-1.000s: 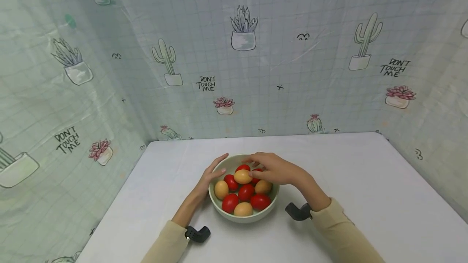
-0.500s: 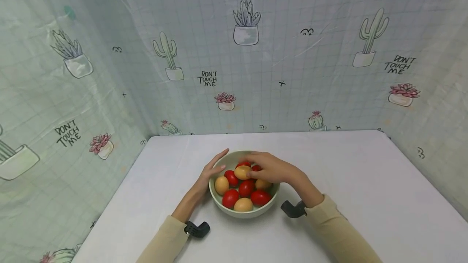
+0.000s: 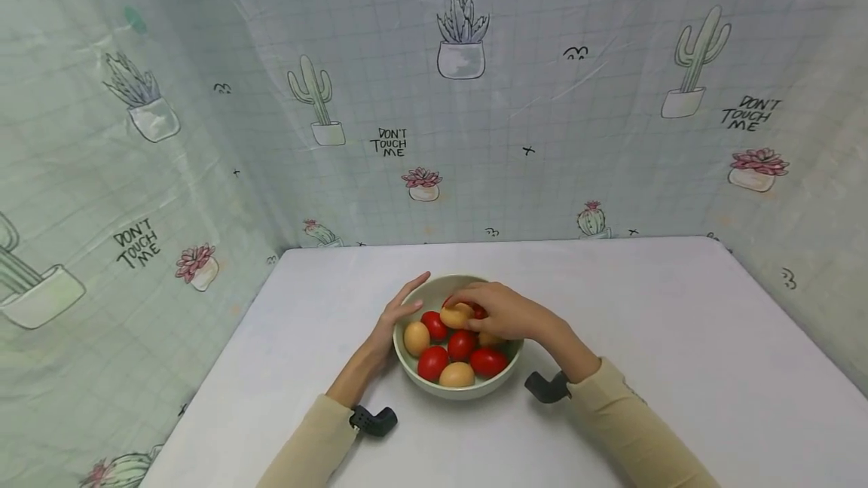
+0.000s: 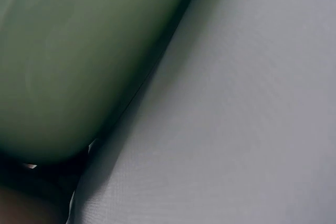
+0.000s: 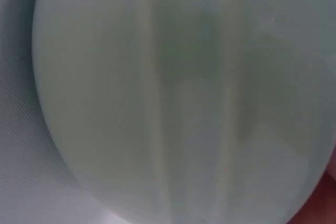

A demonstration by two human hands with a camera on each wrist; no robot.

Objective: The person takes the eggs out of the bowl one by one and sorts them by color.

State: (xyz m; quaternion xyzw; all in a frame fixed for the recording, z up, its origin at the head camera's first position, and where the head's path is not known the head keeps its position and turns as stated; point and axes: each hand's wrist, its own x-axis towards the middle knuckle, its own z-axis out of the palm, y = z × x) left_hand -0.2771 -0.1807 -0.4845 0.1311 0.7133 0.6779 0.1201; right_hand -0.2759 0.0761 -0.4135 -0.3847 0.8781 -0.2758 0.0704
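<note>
A pale green bowl (image 3: 458, 393) holds several red and tan eggs. My left hand (image 3: 392, 320) holds the bowl at its left rim, the thumb over the edge and the other fingers along the outside. Reaching in from the right, my right hand (image 3: 505, 312) pinches a tan egg (image 3: 456, 315) on top of the pile between thumb and fingers. Below it lie a red egg (image 3: 463, 345) and another tan egg (image 3: 457, 374). The right hand partly covers the eggs at the back right. Close up, the left wrist view has the bowl's outer wall (image 4: 79, 66).
The bowl stands on a white table (image 3: 610, 300). Behind it and at both sides hangs a pale curtain (image 3: 515, 194) printed with cacti. A black wrist camera (image 3: 546, 387) on the right arm sits close to the bowl's right side; another black camera (image 3: 374, 421) is on the left wrist.
My right hand's fingers have come down and round the tan egg on top, which they only neared before. The left hand stays at the rim. The head view has shifted slightly.
</note>
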